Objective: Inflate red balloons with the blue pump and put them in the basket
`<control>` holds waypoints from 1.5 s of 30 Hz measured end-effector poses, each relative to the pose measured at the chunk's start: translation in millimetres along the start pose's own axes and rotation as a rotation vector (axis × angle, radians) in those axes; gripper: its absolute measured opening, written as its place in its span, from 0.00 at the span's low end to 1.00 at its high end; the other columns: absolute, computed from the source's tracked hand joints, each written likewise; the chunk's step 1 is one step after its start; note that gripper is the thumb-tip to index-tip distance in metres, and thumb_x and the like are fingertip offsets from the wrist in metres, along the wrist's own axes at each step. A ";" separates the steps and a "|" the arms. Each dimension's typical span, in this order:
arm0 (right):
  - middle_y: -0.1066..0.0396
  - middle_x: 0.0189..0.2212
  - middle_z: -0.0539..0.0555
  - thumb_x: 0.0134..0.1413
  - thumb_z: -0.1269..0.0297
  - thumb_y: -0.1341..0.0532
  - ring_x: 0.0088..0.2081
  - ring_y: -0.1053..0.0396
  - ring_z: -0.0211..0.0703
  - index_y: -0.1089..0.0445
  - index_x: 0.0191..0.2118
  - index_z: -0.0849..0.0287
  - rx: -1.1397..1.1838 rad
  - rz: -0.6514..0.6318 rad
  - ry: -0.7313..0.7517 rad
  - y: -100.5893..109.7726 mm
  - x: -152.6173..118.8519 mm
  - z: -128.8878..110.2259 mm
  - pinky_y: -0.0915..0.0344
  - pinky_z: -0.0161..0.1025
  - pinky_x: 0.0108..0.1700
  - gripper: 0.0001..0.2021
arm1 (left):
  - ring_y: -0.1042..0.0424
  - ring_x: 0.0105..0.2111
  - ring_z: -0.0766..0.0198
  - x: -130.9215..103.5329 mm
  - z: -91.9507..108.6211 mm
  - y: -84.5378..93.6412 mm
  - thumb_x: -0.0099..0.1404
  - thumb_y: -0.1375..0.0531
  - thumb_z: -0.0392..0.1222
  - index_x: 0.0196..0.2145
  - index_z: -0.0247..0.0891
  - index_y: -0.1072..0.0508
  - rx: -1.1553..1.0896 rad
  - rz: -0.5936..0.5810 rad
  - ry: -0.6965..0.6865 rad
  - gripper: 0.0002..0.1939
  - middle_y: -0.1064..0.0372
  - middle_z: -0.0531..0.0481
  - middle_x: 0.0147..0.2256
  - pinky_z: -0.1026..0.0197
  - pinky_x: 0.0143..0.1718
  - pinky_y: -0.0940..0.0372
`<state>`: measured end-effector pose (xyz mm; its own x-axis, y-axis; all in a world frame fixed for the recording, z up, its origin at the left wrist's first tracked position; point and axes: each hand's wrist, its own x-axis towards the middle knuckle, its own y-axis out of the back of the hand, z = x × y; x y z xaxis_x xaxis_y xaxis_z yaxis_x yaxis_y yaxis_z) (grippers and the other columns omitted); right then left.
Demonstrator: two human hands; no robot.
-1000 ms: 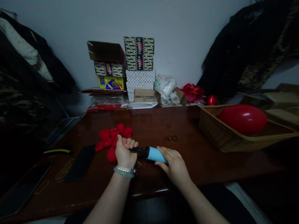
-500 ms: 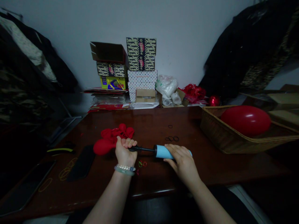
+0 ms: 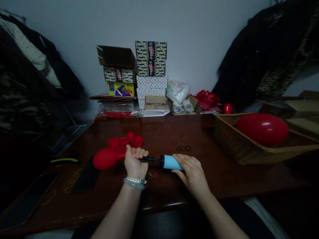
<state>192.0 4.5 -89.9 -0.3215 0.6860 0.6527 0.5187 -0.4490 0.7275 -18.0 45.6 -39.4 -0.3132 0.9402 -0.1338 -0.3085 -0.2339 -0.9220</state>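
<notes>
A blue and black balloon pump point(image 3: 171, 162) lies level between my two hands above the brown table. My left hand point(image 3: 136, 161) is closed around its black end and the neck of a partly inflated red balloon point(image 3: 106, 158), which sticks out to the left. My fist hides the join between them. Wrapped over the blue barrel is my right hand point(image 3: 190, 167). Behind my left hand lies a heap of limp red balloons point(image 3: 124, 140). Small coloured rubber bands point(image 3: 152, 175) rest on the table between my hands.
A wicker basket point(image 3: 231, 149) at the right holds a large inflated red balloon point(image 3: 263, 128). Black bands point(image 3: 183, 148) lie mid-table. Left are yellow rubber bands point(image 3: 72, 181), a dark phone point(image 3: 87, 177) and a tablet-like slab point(image 3: 30, 199). Stacked boxes point(image 3: 151, 66) stand at the back.
The red balloon between my hands has swelled and reaches further left. My right hand has pushed the blue barrel slightly left, so less of the black rod shows.
</notes>
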 end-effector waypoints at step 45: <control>0.30 0.50 0.59 0.56 0.58 0.39 0.51 0.34 0.51 0.38 0.56 0.57 0.020 0.006 -0.020 4.4 -0.3 11.7 0.37 0.52 0.52 0.23 | 0.50 0.11 0.72 19.4 18.9 8.3 0.70 0.52 0.42 0.18 0.39 0.53 -0.034 0.064 0.008 0.22 0.56 0.60 0.11 0.65 0.18 0.49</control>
<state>203.7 9.0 -89.4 -0.3024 0.6952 0.6521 0.5363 -0.4415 0.7194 -43.6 57.2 -42.8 -0.3240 0.9255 -0.1960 -0.2572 -0.2856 -0.9232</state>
